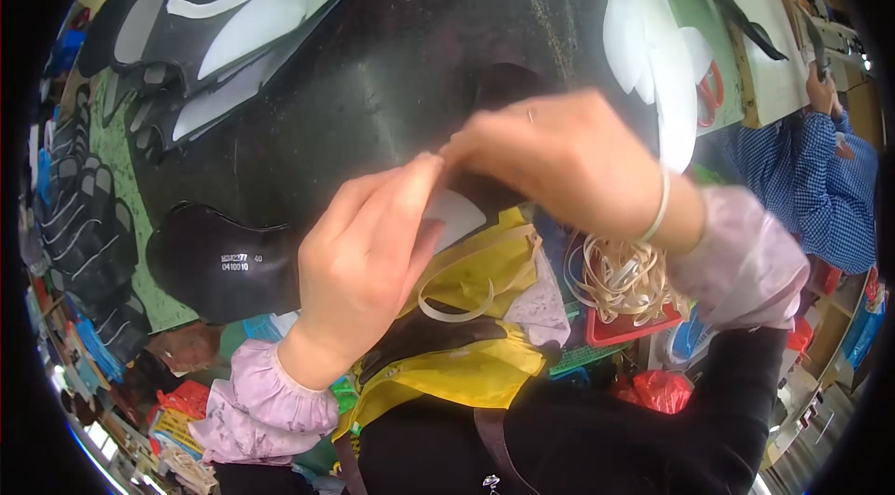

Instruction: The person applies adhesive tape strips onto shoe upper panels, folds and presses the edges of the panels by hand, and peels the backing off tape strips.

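Note:
My left hand (359, 257) and my right hand (578, 159) meet at the fingertips over the dark work surface. The left hand's fingers are pressed together, with the thumb beneath. My right hand's fingers curl down toward them, blurred by motion; what either pinches is hidden. A white smooth piece (454, 218) shows between the hands. Left of my left hand lies a black insole (219, 262) with white print on its heel. Behind the right hand sits another dark piece (508, 85). A narrow cream strip (457, 316) loops over my yellow apron (466, 374).
White and black sole-shaped pieces (270, 34) are stacked at the far left, with rows of black insoles (79, 206) beyond. More white pieces (643, 38) lie at right near red-handled scissors (711, 94). A red basket (606, 332) holds cream strips (625, 276). Another person (811, 178) works at right.

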Demonstrator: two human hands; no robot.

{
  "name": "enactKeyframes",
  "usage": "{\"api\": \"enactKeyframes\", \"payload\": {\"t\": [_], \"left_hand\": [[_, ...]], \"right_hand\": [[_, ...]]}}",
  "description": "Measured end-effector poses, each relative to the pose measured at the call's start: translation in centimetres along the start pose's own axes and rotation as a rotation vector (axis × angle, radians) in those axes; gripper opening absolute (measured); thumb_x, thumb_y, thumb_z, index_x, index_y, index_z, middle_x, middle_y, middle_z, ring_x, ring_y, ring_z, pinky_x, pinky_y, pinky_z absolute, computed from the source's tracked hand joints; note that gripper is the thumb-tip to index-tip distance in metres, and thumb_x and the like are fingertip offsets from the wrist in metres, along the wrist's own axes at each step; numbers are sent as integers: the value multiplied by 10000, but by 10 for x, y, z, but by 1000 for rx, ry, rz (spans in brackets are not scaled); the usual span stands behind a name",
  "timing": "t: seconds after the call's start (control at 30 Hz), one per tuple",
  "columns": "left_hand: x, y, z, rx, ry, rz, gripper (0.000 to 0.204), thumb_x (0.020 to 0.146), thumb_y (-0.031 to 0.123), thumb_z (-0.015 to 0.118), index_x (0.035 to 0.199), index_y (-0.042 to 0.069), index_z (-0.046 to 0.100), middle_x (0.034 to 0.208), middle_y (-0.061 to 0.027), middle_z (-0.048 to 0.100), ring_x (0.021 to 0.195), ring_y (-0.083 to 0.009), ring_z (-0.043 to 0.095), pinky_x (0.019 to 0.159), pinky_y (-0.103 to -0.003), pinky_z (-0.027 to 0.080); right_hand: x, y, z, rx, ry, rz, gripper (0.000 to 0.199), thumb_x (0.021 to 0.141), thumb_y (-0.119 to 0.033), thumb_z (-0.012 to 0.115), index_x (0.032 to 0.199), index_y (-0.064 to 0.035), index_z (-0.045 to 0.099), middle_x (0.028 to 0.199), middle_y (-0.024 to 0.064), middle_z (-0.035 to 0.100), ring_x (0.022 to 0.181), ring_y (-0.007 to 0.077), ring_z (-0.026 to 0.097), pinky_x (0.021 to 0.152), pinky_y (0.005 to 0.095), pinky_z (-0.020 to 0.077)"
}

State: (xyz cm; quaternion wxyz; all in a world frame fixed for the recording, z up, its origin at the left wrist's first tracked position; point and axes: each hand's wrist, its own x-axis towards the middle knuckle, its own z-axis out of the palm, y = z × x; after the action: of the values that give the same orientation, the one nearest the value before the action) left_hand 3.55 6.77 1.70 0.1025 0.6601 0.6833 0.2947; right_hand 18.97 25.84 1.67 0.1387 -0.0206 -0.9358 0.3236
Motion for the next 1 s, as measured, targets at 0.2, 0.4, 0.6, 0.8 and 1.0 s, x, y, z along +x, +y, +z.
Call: {"api": "enactKeyframes", "payload": {"t": [0.2, 0.4, 0.6, 0.8, 1.0], "left_hand": [[-8, 14, -7, 292, -116, 139, 446, 785, 21, 694, 1229, -15, 708, 1207, -172, 723, 1125, -313, 711, 917, -370, 610], [-20, 19, -3, 303, -147, 147, 432, 776, 38, 671, 1199, -15, 743, 1306, -221, 686, 1205, -365, 686, 987, -418, 593], [-30, 12, -17, 212, -108, 75, 358, 761, 20, 702, 1108, 56, 786, 1228, -159, 736, 1127, -310, 731, 960, -431, 599], [-35, 2, -22, 155, -68, 103, 349, 695, -37, 745, 1028, 58, 788, 1159, -130, 762, 1070, -293, 752, 971, -460, 590], [-49, -10, -37, 105, -50, -27, 541, 689, -86, 717, 1212, 45, 676, 1199, -138, 729, 1052, -333, 718, 882, -413, 587]], "right_hand": [[-18, 27, -15, 4, -101, -208, 189, 890, -144, 700, 1055, -50, 706, 1013, 114, 758, 972, 309, 734, 818, 395, 598], [-4, 8, -31, 578, 13, 266, 192, 1040, -155, 615, 1064, 2, 723, 1038, 112, 759, 984, 191, 718, 886, 349, 563], [11, -3, 12, 962, -141, 473, 184, 1021, -122, 620, 991, 48, 684, 902, 93, 762, 855, 139, 727, 818, 284, 589], [14, -8, 3, 837, -119, 508, 154, 1025, -89, 598, 983, 37, 677, 892, 79, 749, 856, 142, 719, 809, 286, 589], [9, -23, 28, 930, -102, 496, 133, 904, 32, 669, 1037, 40, 666, 930, 134, 758, 907, 202, 754, 846, 318, 605]]}}
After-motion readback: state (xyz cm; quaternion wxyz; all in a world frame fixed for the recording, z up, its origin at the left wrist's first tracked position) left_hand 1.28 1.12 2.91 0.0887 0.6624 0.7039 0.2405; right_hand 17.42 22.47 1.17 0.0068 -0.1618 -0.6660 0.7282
